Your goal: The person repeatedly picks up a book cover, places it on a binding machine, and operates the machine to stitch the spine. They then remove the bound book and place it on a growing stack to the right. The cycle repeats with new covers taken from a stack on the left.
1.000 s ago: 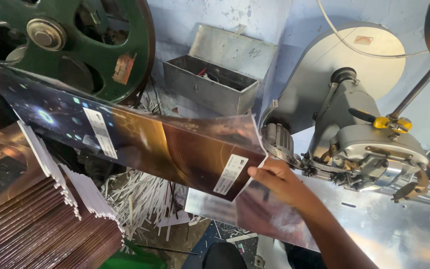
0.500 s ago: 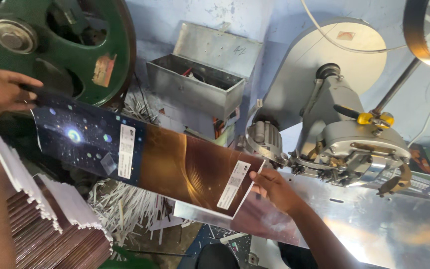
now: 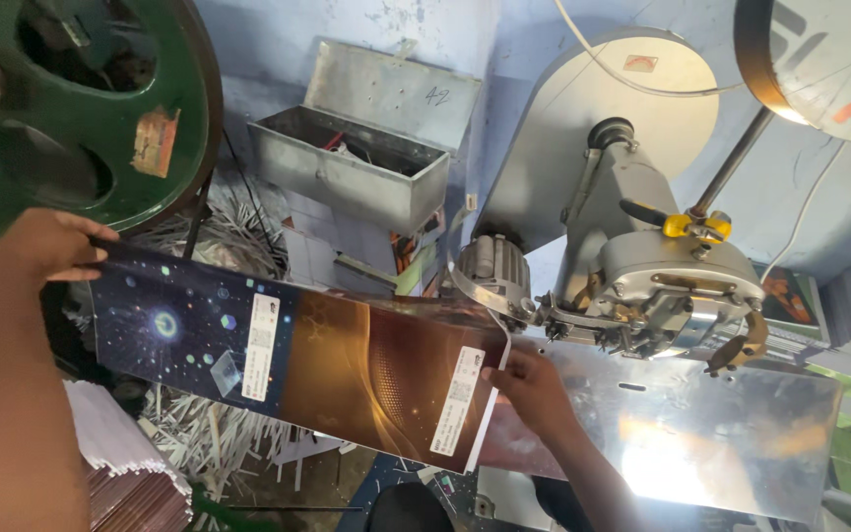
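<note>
Big grey stitching machine (image 3: 642, 266) sits right, its shiny metal table (image 3: 701, 433) spreading below the head. Across the middle runs the long printed cover sheet (image 3: 297, 355), dark starry end upper left, brown end lower right beside the machine. Left hand (image 3: 36, 246) pinches the far starry corner, fingers closed over the edge. Right hand (image 3: 534, 389) grips the brown end, nearer the table. Paper trimmings (image 3: 209, 443) litter below.
</note>
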